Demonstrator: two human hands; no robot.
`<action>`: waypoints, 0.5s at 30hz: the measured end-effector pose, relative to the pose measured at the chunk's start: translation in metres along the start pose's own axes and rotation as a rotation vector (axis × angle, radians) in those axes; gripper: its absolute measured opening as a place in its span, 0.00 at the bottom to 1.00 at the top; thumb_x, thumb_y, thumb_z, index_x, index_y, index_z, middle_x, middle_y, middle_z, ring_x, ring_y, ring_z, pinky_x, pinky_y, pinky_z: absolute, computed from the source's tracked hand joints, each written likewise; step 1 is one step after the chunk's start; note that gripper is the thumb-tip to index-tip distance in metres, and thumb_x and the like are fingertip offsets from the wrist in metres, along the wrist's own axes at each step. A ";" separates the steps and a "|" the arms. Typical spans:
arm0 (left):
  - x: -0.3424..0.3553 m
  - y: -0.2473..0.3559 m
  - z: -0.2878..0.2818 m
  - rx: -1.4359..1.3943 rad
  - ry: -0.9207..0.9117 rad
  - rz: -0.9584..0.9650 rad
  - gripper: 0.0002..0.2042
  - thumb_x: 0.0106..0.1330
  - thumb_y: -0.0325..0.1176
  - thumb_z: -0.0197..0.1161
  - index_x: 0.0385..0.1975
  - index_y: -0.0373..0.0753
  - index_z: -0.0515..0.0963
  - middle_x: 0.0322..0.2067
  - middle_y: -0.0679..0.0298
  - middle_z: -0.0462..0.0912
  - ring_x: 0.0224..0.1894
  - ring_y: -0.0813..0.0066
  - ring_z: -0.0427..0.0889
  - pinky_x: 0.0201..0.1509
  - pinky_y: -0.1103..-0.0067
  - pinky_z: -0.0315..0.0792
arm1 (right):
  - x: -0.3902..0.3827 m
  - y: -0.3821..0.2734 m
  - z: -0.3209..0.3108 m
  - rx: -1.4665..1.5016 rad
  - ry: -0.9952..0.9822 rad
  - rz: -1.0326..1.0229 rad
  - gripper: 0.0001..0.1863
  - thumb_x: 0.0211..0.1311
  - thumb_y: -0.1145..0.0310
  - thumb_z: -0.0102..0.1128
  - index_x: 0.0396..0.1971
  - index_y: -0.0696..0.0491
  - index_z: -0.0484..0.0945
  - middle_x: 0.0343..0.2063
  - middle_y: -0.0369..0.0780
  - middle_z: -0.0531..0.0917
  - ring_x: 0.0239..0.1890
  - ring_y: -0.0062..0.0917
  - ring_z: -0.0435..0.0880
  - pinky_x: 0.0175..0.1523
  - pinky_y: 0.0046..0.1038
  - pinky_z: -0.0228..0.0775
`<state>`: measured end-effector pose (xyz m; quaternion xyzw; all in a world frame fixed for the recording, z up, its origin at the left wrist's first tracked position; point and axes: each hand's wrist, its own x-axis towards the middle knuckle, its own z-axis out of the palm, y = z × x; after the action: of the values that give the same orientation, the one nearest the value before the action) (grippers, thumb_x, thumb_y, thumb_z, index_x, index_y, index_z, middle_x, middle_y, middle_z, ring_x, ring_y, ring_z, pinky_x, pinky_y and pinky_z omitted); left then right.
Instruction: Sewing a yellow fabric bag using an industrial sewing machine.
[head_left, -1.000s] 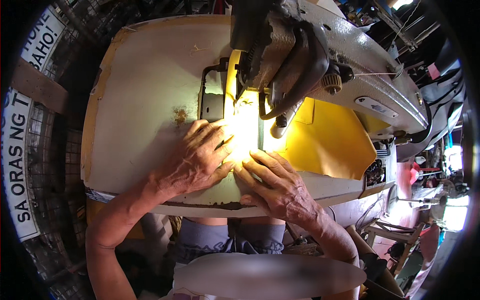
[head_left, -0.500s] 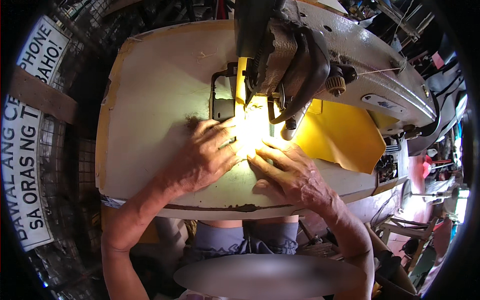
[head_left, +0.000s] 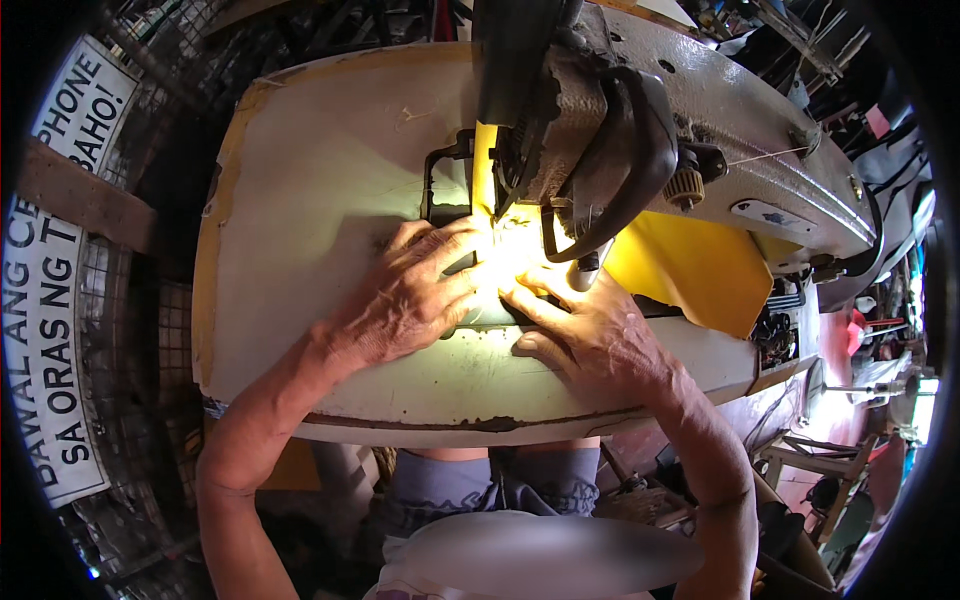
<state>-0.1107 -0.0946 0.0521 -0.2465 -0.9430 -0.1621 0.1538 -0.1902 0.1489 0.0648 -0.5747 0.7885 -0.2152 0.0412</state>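
A yellow sheet of material (head_left: 705, 270) lies under the arm of a sewing machine (head_left: 760, 125), its far right corner hanging toward the machine's base. Bright lamp light washes out the area around the needle, so the stitching spot cannot be made out. My left hand (head_left: 405, 295) rests left of the needle, fingers stretched forward and lying on the lit material. On the other side, my right hand (head_left: 595, 330) lies flat with its fingers spread, fingertips just in front of the presser area. Both hands press down rather than grip.
The pale machine table (head_left: 310, 200) has a worn, taped edge. A black metal bracket (head_left: 440, 160) stands left of the needle. A wire mesh with white signs (head_left: 60, 350) is at the left. Clutter and a wooden frame (head_left: 825, 465) stand at the right.
Both hands have shifted slightly away from me, toward the needle. The yellow sheet has slid a little the same way, and a dark slot in the table shows beside my right hand.
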 end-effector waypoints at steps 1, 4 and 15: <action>-0.001 -0.001 0.002 0.011 0.012 0.004 0.16 0.61 0.32 0.67 0.49 0.37 0.81 0.55 0.57 0.78 0.63 0.63 0.74 0.62 0.63 0.68 | 0.000 0.002 0.001 -0.010 0.033 -0.003 0.24 0.67 0.53 0.59 0.55 0.54 0.78 0.49 0.46 0.79 0.50 0.43 0.76 0.56 0.43 0.67; -0.005 0.001 0.000 -0.007 0.000 0.033 0.17 0.62 0.30 0.66 0.51 0.35 0.80 0.53 0.55 0.78 0.58 0.60 0.76 0.63 0.61 0.67 | 0.003 0.005 0.003 -0.004 0.044 -0.022 0.24 0.67 0.53 0.59 0.56 0.53 0.78 0.47 0.47 0.80 0.50 0.43 0.76 0.56 0.43 0.67; 0.002 -0.015 -0.002 -0.072 -0.044 -0.003 0.15 0.65 0.31 0.63 0.51 0.35 0.79 0.56 0.56 0.78 0.61 0.64 0.76 0.64 0.64 0.66 | 0.014 0.015 -0.003 -0.009 0.042 0.023 0.28 0.66 0.52 0.60 0.59 0.54 0.77 0.45 0.48 0.81 0.49 0.46 0.77 0.58 0.44 0.66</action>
<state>-0.1202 -0.1071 0.0512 -0.2542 -0.9401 -0.1905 0.1238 -0.2094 0.1401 0.0640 -0.5611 0.7967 -0.2231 0.0246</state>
